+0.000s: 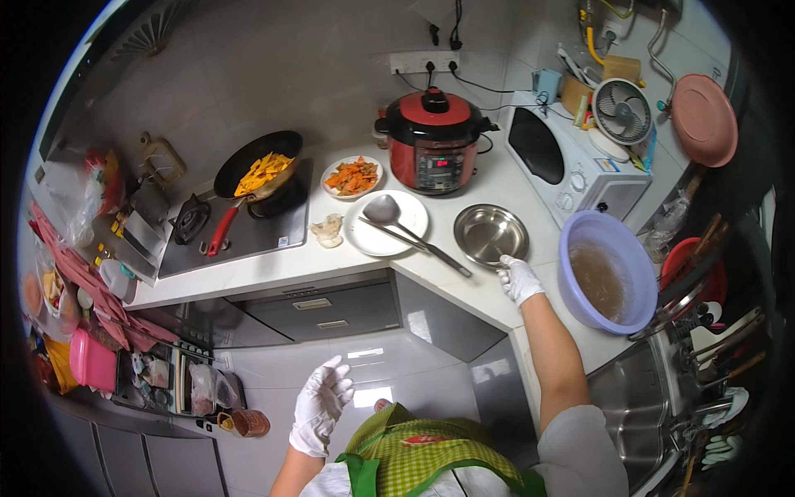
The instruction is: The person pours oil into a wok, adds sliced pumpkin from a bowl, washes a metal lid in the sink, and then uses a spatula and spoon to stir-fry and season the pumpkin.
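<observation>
My right hand [520,281], in a white glove, grips the near rim of a stainless steel bowl [483,231] on the white counter. No food shows inside the bowl. In front of my green checked apron, my left hand [321,407], gloved too, hangs over the floor with its fingers loosely apart, holding nothing. Left of the bowl, a white plate [366,241] carries a metal spatula [428,244] and a pair of chopsticks [388,231]. A smaller plate [326,191] behind it bears chopped orange and green food. Yellow strips [264,174] lie in a black wok [227,177] on the hob.
A red electric pressure cooker [431,143] stands behind the bowl. To the right are a white microwave [571,161] with a small fan [621,112], a purple basin [574,314] of cloudy water, and a steel sink [627,397]. The wok's red handle [223,231] juts towards the counter's front edge.
</observation>
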Motion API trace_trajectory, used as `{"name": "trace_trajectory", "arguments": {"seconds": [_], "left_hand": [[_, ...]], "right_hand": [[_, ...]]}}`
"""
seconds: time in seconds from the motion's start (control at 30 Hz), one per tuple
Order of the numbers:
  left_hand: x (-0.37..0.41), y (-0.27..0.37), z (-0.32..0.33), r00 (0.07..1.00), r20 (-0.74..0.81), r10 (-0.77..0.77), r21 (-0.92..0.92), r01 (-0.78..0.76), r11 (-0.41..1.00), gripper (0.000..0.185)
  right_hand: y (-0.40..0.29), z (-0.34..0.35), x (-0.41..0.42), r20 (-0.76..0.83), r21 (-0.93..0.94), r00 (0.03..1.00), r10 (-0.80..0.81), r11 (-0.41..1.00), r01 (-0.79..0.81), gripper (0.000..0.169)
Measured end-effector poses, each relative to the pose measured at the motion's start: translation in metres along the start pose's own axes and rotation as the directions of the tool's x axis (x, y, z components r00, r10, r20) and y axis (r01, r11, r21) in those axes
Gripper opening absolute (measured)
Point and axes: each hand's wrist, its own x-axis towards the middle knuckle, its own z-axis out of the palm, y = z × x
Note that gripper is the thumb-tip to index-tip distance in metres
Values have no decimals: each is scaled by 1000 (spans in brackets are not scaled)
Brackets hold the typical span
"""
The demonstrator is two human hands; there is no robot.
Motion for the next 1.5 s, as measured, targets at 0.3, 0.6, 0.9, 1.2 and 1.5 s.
{"name": "trace_trajectory", "arguments": {"seconds": [0.3, 0.6, 0.9, 1.2, 1.5], "left_hand": [[51, 95, -78, 986, -134, 98, -39, -104, 994, 35], [121, 154, -99, 959, -244, 143, -189, -192, 963, 34], [220, 244, -144, 892, -432, 135, -232, -254, 939, 30], [233, 309, -118, 975, 205, 81, -358, -2, 934, 74], [236, 342, -85, 881, 443, -166, -340, 336, 878, 53]], "right_hand": [[-2, 23, 27, -106, -23, 992, 73, 997, -76, 34], [75, 72, -67, -30, 321, 995, -98, 942, 102, 22], [94, 106, -26, 223, 613, 922, -315, 781, 119, 46], [27, 119, -76, 286, 404, 678, -677, 727, 556, 53], [-22, 310, -131, -105, 419, 648, -755, 557, 717, 55]]}}
